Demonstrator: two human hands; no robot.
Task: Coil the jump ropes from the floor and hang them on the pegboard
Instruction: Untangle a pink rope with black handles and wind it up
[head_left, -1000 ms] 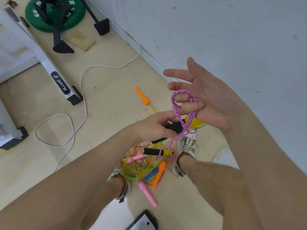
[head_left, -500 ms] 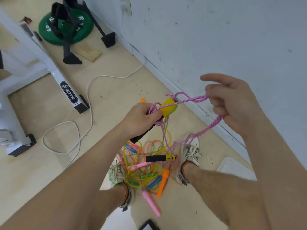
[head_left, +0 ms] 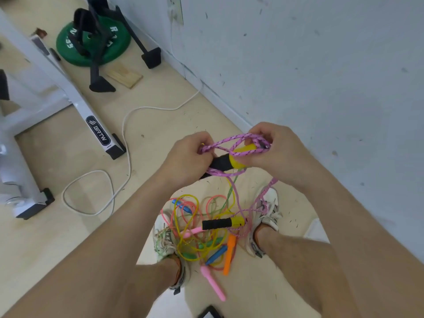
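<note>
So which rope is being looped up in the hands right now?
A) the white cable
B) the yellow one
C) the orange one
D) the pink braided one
D: the left hand and right hand both pinch loops of the pink braided rope, while the yellow rope lies tangled on the floor.

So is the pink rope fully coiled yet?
Partly: pink rope loops lie between the left hand and right hand, but a strand hangs toward the floor.

L hand (head_left: pixel 187 157), R hand (head_left: pixel 276 154) close tog., fingers (head_left: pixel 261 131) curled, gripping
</note>
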